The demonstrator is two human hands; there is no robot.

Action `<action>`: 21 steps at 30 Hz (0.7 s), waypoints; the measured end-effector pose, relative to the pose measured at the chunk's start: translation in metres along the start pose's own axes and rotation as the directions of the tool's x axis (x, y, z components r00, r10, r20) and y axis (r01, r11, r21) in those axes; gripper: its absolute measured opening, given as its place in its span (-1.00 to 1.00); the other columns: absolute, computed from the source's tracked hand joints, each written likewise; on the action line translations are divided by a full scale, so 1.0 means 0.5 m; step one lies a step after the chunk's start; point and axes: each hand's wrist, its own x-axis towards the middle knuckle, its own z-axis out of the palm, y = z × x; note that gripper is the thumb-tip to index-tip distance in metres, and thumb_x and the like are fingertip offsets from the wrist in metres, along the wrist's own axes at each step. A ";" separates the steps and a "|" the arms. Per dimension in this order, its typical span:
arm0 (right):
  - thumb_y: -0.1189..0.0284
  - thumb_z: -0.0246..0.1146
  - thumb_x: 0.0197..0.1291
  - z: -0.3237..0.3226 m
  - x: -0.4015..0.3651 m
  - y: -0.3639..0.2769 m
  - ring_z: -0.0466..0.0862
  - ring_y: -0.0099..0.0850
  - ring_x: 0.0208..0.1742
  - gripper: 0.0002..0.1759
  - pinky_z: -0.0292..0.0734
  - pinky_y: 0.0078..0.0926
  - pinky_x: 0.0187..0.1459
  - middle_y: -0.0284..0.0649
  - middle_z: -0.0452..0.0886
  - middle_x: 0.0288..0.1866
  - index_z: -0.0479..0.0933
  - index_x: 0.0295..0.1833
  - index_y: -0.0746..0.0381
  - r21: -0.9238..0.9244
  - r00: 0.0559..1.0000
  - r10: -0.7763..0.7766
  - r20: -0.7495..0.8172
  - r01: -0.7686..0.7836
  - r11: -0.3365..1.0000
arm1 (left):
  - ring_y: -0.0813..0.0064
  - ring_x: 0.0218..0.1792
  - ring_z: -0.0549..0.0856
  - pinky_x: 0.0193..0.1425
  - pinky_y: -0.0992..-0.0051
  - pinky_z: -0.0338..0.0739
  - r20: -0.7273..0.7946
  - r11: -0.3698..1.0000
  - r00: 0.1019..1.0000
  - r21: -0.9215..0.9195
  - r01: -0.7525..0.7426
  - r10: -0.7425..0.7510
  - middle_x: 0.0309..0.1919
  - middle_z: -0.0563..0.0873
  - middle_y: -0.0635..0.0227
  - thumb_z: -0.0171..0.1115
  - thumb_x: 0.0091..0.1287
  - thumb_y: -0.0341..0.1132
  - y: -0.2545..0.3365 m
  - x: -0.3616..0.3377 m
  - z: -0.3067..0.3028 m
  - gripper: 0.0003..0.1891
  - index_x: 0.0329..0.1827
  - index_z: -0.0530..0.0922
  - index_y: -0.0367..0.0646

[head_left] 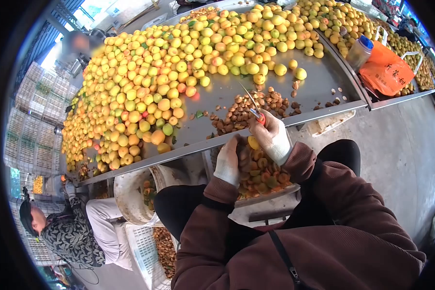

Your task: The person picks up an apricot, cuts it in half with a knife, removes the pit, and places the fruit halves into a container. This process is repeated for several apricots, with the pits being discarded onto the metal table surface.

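My right hand [271,135], in a stained white glove, is wrapped round the red handle of a small knife [252,99], its blade pointing up and away over the table. A yellow apricot [253,142] shows between my hands. My left hand [229,159], also gloved, is curled just left of it; whether its fingers hold anything is hidden. Below both hands sits a crate of halved apricots [263,180]. Beyond them, a heap of brown pits [261,104] lies near the edge of the metal table [212,96].
Whole apricots [154,72] cover much of the table. An orange bag [386,70] and a blue-lidded jar [360,52] stand at the right. White buckets [130,198] and a white basket of pits [142,246] are at lower left, beside a seated co-worker [72,232].
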 end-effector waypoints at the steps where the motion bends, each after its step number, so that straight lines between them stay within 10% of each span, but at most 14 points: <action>1: 0.48 0.17 0.20 -0.008 -0.001 -0.005 0.40 -0.63 -0.42 -0.88 0.45 -0.52 -0.37 -0.31 0.41 -0.55 0.49 -0.25 0.33 -0.011 0.999 -0.024 0.024 0.025 1.000 | 0.58 -0.47 0.58 -0.53 0.59 0.38 0.007 1.000 1.000 -0.007 0.000 0.000 -0.37 0.60 0.44 -0.15 0.55 -0.02 -0.009 0.002 0.045 -0.63 0.01 0.55 -0.05; 3: 0.46 0.17 0.20 0.007 -0.007 0.012 0.42 -0.61 -0.42 -0.87 0.45 -0.50 -0.36 -0.29 0.42 -0.53 0.47 -0.26 0.34 -0.052 0.998 -0.058 -0.004 0.058 0.997 | 0.51 -0.24 0.64 -0.26 0.53 0.55 -0.288 0.583 0.797 0.807 -0.096 0.530 -0.16 0.63 0.33 -0.15 0.56 -0.05 -0.032 0.011 0.148 -0.59 0.22 0.48 -0.11; 5: 0.51 0.07 0.28 0.001 -0.011 -0.012 0.44 -0.67 -0.38 -0.91 0.42 -0.63 -0.32 -0.34 0.46 -0.50 0.42 -0.28 0.28 -0.295 0.994 -0.060 0.093 0.085 0.952 | 0.53 0.06 0.56 0.12 0.53 0.47 -0.341 0.774 0.771 0.562 -0.292 0.538 -0.01 0.62 0.30 -0.11 0.56 -0.15 -0.069 0.064 0.034 -0.59 0.31 0.41 -0.21; 7: 0.42 0.15 0.24 0.014 -0.005 -0.013 0.49 -0.54 -0.44 -0.84 0.47 -0.47 -0.33 -0.27 0.45 -0.50 0.44 -0.29 0.32 -0.170 0.997 -0.061 -0.045 0.053 0.984 | 0.55 0.02 0.57 0.09 0.53 0.49 -0.248 0.587 0.774 0.787 -0.190 0.583 -0.06 0.61 0.33 -0.05 0.52 -0.21 -0.040 0.046 0.085 -0.66 0.19 0.46 -0.24; 11: 0.41 0.14 0.28 0.012 0.048 0.038 0.46 -0.62 -0.44 -0.85 0.38 -0.60 -0.38 -0.41 0.49 -0.45 0.46 -0.30 0.26 0.490 0.946 0.296 -0.132 -0.197 0.849 | 0.53 -0.20 0.56 -0.07 0.53 0.48 -0.308 0.603 0.667 0.752 -0.266 0.678 -0.24 0.57 0.32 -0.04 0.48 -0.29 -0.044 0.054 0.123 -0.76 -0.02 0.50 -0.27; 14: 0.38 0.14 0.28 -0.014 0.043 0.008 0.43 -0.65 -0.47 -0.83 0.33 -0.63 -0.43 -0.44 0.49 -0.49 0.45 -0.33 0.24 0.355 0.942 0.309 -0.130 -0.246 0.902 | 0.56 -0.38 0.50 -0.30 0.51 0.45 -0.403 0.863 0.770 0.333 -0.380 0.495 -0.33 0.53 0.38 0.05 0.46 -0.18 -0.002 0.040 0.122 -0.74 -0.03 0.51 -0.20; 16: 0.38 0.13 0.28 -0.021 0.036 -0.008 0.45 -0.62 -0.46 -0.82 0.37 -0.61 -0.42 -0.43 0.50 -0.49 0.45 -0.34 0.25 0.290 0.964 0.259 -0.056 -0.232 0.928 | 0.55 -0.37 0.50 -0.29 0.51 0.45 -0.425 0.864 0.753 0.287 -0.413 0.502 -0.33 0.52 0.38 0.05 0.48 -0.11 0.008 0.040 0.118 -0.68 -0.02 0.51 -0.21; 18: 0.36 0.15 0.27 -0.018 0.014 -0.035 0.48 -0.59 -0.45 -0.80 0.43 -0.56 -0.38 -0.40 0.51 -0.50 0.45 -0.32 0.27 -0.326 0.988 0.092 0.120 -0.048 0.944 | 0.55 -0.36 0.49 -0.27 0.50 0.42 -0.472 0.874 0.736 0.235 -0.425 0.485 -0.35 0.50 0.40 -0.01 0.51 0.11 0.022 0.036 0.115 -0.50 0.00 0.51 -0.24; 21: 0.31 0.17 0.30 -0.034 0.027 0.034 0.46 -0.67 -0.45 -0.82 0.35 -0.64 -0.43 -0.44 0.45 -0.46 0.48 -0.16 0.21 -0.339 0.994 0.083 0.067 -0.055 0.939 | 0.56 -0.35 0.48 -0.26 0.50 0.40 -0.489 0.894 0.754 0.148 -0.424 0.439 -0.34 0.50 0.41 -0.08 0.52 0.16 0.035 0.028 0.115 -0.45 0.01 0.50 -0.25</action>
